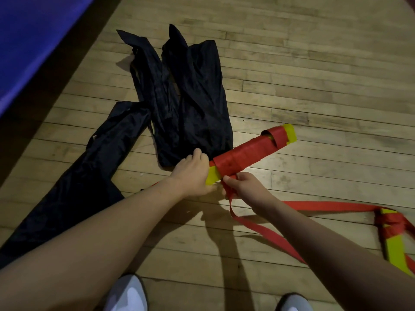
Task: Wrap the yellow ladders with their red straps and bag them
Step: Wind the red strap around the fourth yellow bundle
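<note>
Yellow ladder (247,154), a flat bundle mostly bound in red strap (267,234), shows yellow only at both ends. Its long axis runs diagonally, near-left end to far-right end, above the wood floor (314,63). Left hand (193,173) has its fingers clamped on the near yellow end. Right hand (243,187) pinches the strap just beside the bundle; loose strap trails near-right. Second ladder (395,241) lies at right. Black bags (190,97) lie far-left, touching the bundle.
</note>
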### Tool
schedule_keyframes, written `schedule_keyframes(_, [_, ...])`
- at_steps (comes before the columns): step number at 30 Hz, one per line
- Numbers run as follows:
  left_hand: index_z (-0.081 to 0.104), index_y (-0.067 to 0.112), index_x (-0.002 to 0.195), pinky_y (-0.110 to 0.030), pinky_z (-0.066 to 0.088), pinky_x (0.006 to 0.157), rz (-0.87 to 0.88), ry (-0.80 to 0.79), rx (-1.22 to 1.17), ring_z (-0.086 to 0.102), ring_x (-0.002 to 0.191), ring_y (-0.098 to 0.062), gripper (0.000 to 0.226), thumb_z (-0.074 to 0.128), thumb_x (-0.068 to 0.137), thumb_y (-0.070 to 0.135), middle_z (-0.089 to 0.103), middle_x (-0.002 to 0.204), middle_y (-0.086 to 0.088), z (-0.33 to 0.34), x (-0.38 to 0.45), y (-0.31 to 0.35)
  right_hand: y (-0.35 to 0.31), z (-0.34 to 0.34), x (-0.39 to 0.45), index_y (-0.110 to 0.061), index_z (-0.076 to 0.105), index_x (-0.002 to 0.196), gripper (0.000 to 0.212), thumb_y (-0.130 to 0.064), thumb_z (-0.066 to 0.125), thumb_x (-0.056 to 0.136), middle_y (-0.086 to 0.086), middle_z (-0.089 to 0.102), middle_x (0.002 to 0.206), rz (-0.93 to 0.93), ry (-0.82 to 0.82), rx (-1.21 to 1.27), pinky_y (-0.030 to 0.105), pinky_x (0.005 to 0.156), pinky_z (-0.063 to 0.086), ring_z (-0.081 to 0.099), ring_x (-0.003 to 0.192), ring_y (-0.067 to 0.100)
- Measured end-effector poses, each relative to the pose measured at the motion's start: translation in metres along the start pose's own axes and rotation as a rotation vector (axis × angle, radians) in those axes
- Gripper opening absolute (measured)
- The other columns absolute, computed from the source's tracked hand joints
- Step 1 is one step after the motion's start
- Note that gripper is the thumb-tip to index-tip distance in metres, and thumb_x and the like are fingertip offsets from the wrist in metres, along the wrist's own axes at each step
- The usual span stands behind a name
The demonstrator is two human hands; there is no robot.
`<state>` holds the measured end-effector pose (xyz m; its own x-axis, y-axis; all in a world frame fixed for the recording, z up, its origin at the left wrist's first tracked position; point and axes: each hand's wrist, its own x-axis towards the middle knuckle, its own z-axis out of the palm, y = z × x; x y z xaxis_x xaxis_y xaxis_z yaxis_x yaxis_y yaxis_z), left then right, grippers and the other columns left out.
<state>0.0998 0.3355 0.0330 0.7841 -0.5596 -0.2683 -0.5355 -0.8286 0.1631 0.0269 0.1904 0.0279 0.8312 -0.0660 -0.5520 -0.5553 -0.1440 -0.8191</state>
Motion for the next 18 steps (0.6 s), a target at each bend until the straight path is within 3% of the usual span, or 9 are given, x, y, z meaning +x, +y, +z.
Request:
schedule_keyframes(6, [0.037, 0.013, 0.124, -0.034, 0.041, 0.09, 0.076, 0.12, -0.097, 0.046, 0.108, -0.024, 0.057, 0.063, 0.086, 0.046, 0.035, 0.122, -0.006, 0.006, -0.004, 0.007, 0.002, -0.006, 0.002, -0.008, 0.061, 0.084, 0.019, -0.011, 0.049, 0.098, 0.0, 0.063, 0.064, -0.007, 0.099, 0.076, 0.02, 0.059, 0.051, 0.058, 0.059, 0.01])
schedule_keyframes(10, [0.029, 0.018, 0.117, -0.032, 0.044, 0.072, 0.013, 0.039, -0.239, 0.059, 0.094, -0.024, 0.046, 0.063, 0.089, 0.034, 0.05, 0.112, -0.004, 0.001, -0.009, 0.009, -0.004, -0.015, 0.004, -0.004, 0.06, 0.094, 0.013, -0.008, 0.048, 0.098, 0.004, 0.068, 0.07, 0.005, -0.068, 0.058, 0.035, 0.076, 0.055, 0.066, 0.068, 0.018])
schedule_keyframes(14, [0.019, 0.021, 0.105, -0.034, 0.046, 0.067, -0.05, 0.041, -0.273, 0.063, 0.082, -0.026, 0.044, 0.061, 0.091, 0.028, 0.055, 0.094, -0.001, 0.003, -0.012, 0.007, -0.003, -0.016, -0.003, 0.002, 0.057, 0.105, 0.013, -0.003, 0.055, 0.094, 0.009, 0.068, 0.08, 0.016, -0.164, -0.036, 0.022, 0.067, 0.056, 0.069, 0.07, 0.013])
schedule_keyframes(18, [0.018, 0.023, 0.101, -0.037, 0.05, 0.065, -0.092, 0.083, -0.345, 0.062, 0.076, -0.026, 0.046, 0.062, 0.09, 0.026, 0.057, 0.092, -0.004, 0.004, -0.01, 0.001, 0.0, -0.015, -0.006, -0.002, 0.048, 0.109, 0.024, 0.005, 0.059, 0.089, 0.013, 0.066, 0.086, -0.009, -0.05, 0.022, 0.022, 0.061, 0.056, 0.068, 0.067, 0.014])
